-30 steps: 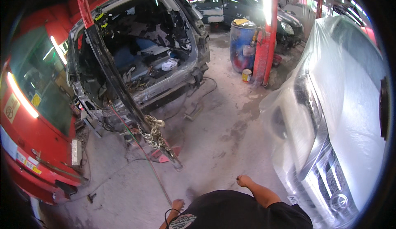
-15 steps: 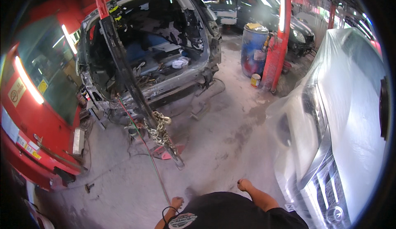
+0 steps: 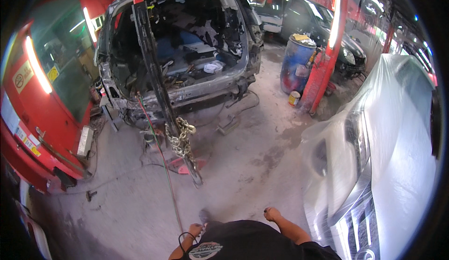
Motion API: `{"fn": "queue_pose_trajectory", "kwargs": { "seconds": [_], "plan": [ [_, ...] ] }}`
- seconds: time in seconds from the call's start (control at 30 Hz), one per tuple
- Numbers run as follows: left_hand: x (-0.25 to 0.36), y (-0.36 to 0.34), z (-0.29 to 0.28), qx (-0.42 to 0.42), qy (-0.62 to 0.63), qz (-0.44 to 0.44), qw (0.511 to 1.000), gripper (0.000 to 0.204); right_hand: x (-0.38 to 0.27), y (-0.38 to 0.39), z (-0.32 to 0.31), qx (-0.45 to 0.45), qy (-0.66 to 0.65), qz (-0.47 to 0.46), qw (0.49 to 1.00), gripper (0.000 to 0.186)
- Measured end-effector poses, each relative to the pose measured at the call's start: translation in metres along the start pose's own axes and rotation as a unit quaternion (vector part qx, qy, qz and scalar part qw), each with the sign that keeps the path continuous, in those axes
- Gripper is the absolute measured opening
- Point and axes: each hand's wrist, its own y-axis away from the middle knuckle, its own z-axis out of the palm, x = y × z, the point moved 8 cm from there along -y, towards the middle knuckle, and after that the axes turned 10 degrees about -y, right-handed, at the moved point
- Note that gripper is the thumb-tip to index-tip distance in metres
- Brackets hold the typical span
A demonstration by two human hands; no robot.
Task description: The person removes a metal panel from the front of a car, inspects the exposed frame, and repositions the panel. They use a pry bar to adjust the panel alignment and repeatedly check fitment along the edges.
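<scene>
My left hand (image 3: 195,230) is low in the view beside my black shirt, its fingers curled. A thin black cord (image 3: 183,235) loops by that wrist, and what the fingers hold, if anything, is hidden. To the right, my right hand (image 3: 271,214) is held out from my body with its fingers closed; their inside is too small and dark to read. Both hands hang above the dusty floor. Nearest ahead is a dark steel post (image 3: 161,80) wrapped with a metal chain (image 3: 181,140). A thin red and green hose (image 3: 164,166) runs along the floor toward my left hand.
Ahead is a stripped car body (image 3: 187,94) with an open rear. A plastic-covered car (image 3: 397,133) stands close on the right. Farther back are a blue drum (image 3: 296,63), a small can (image 3: 294,98), a red pillar (image 3: 322,73) and a dark car (image 3: 313,23). A red door (image 3: 44,124) is at left.
The view has turned slightly left, so the car body, post and drum sit farther right. My left hand has moved a little outward; my right hand remains closed beside my body.
</scene>
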Motion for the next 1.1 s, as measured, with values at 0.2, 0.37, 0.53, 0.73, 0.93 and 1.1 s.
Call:
{"fn": "queue_pose_trajectory", "kwargs": {
  "seconds": [0.2, 0.37, 0.53, 0.73, 0.93, 1.1],
  "plan": [
    [0.005, 0.002, 0.000, 0.007, -0.037, 0.014, 0.999, 0.034, 0.003, 0.009, -0.001, -0.008, -0.008, 0.005, 1.000, 0.035],
    [0.005, -0.001, 0.003, 0.009, -0.029, 0.014, 0.999, 0.030, 0.002, 0.013, -0.001, 0.003, -0.020, -0.006, 1.000, 0.035],
    [0.020, 0.005, -0.001, 0.028, -0.048, 0.067, 0.996, 0.032, 0.003, 0.012, -0.002, -0.012, -0.020, -0.005, 1.000, 0.035],
    [0.029, 0.014, -0.003, 0.026, -0.048, 0.045, 0.997, 0.032, 0.007, 0.010, -0.001, 0.008, -0.013, 0.001, 1.000, 0.034],
    [-0.007, -0.028, 0.004, 0.020, -0.013, 0.059, 0.998, 0.030, -0.003, 0.013, -0.009, 0.018, -0.039, 0.009, 0.999, 0.033],
    [0.007, -0.028, 0.002, 0.034, -0.058, 0.102, 0.993, 0.031, -0.003, 0.010, -0.010, 0.009, -0.006, -0.023, 1.000, 0.031]
  ]
}}
